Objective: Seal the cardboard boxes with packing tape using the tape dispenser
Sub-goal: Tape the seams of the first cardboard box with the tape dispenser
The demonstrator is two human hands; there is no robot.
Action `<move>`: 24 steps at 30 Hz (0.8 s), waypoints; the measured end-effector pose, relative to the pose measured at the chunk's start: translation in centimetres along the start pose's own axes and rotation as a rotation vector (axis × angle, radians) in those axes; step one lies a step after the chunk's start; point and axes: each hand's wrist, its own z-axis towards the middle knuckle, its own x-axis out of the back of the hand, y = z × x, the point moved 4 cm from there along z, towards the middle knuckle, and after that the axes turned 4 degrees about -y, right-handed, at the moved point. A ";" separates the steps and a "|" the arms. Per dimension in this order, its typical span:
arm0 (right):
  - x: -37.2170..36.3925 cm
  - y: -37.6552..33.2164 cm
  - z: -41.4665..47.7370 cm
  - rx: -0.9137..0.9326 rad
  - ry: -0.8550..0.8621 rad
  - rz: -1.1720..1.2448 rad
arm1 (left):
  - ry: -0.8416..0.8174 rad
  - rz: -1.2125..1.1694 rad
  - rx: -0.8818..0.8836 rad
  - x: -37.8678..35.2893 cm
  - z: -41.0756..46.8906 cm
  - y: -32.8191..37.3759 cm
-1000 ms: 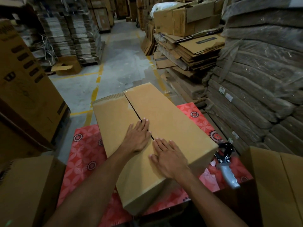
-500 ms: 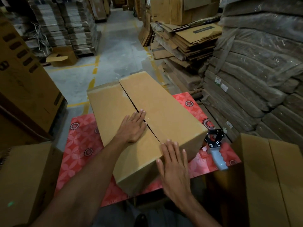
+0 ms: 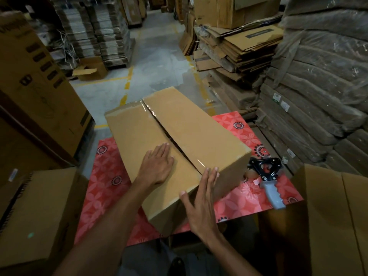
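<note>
Here the box (image 3: 199,132) lies on the bench (image 3: 103,188) with its long axis running from the near edge toward the far edge, skewed left; its far end appears to reach past the far edge. The seam (image 3: 159,124) follows that axis, and glossy tape (image 3: 152,113) shows on it at the far end and again at the near end.

The left hand (image 3: 157,166) rests flat on the left flap just beside the seam, its fingers (image 3: 162,150) straight and grasping nothing. The right hand (image 3: 201,202) stands against the box's near end, its fingers (image 3: 211,176) straight and released, tips touching the top edge where the seam ends.

The dispenser (image 3: 267,176) lies on the bench to the right of the box's near right corner, close to the bench's right edge. Its long axis runs from far-left to near-right: the black head points away toward the box, and the grey handle (image 3: 275,196) points at the near right corner.

The right hand is plainly the nearer. A reach for the dispenser would probably go rightward, the palm meeting the handle from its near side.
</note>
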 end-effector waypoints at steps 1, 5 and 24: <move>0.0 0.1 0.3 0.014 -0.010 0.000 | 0.003 0.003 0.025 -0.1 -0.6 -0.4; 0.1 0.4 1.7 0.088 -0.055 0.029 | 0.024 -0.009 0.133 -0.3 -2.9 -1.8; 6.0 1.9 9.6 -0.084 -0.183 -0.243 | 0.037 0.025 -0.271 0.2 0.9 5.9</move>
